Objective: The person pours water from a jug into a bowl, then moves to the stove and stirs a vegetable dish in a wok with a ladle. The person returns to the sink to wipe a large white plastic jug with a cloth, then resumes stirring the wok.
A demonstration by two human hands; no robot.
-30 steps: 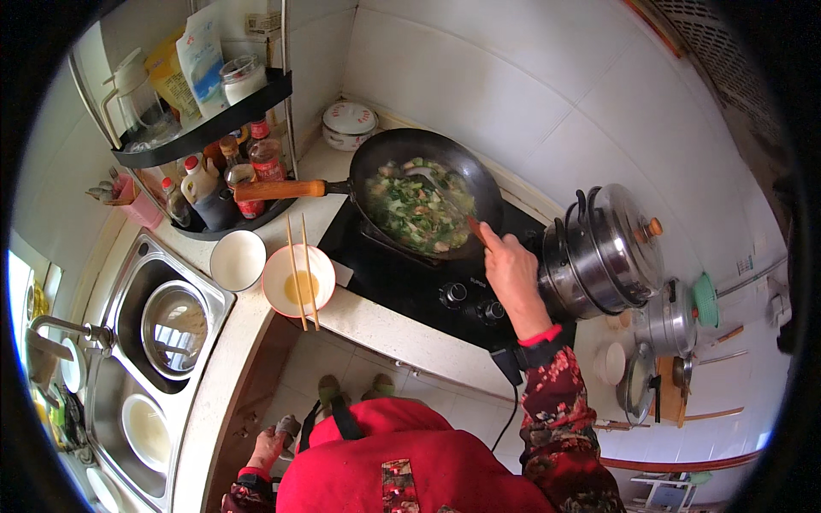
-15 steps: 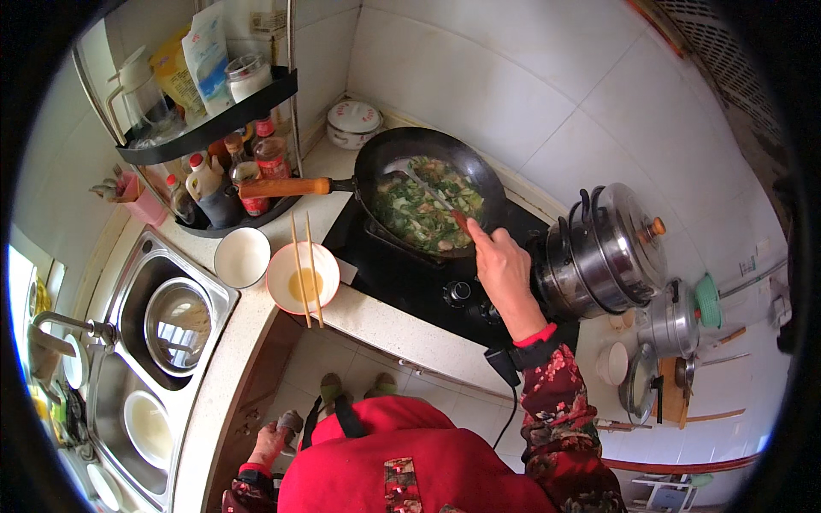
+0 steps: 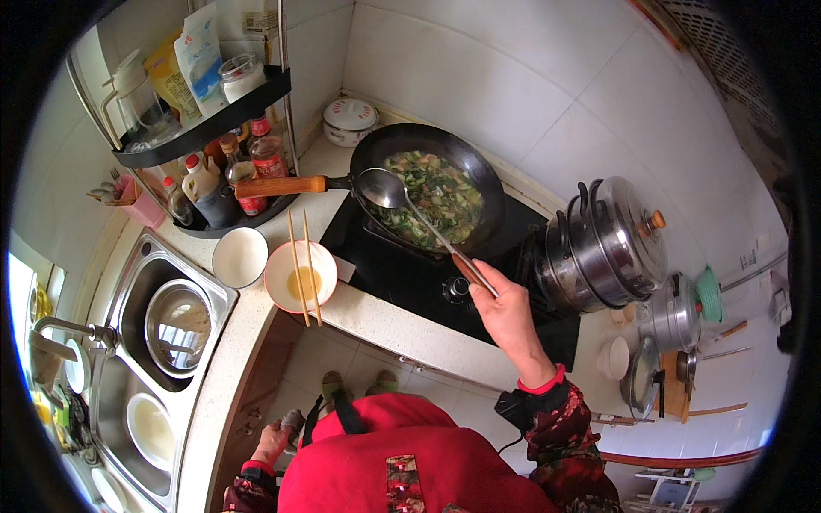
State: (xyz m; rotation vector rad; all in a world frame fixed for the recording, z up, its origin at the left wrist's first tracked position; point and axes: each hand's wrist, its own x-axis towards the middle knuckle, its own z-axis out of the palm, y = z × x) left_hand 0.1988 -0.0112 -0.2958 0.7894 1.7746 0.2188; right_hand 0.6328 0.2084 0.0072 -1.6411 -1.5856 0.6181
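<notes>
right hand (image 3: 510,315) at centre frame gripping the ladle (image 3: 402,203) handle, bowl end over the near rim of the wok (image 3: 428,184) of greens up top, left hand (image 3: 272,442) loosely curled, empty, bottom left

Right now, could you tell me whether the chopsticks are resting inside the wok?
No, the chopsticks lie across the bowl on the counter, apart from the wok.

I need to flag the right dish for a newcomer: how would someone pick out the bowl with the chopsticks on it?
Start at the black wok of greens on the dark cooktop and follow its wooden handle toward the steel sink. Two round bowls sit on the pale counter there. It is the red-rimmed bowl nearer the cooktop, holding yellow liquid with wooden chopsticks across it; the plain white bowl beside it has neither.
</notes>
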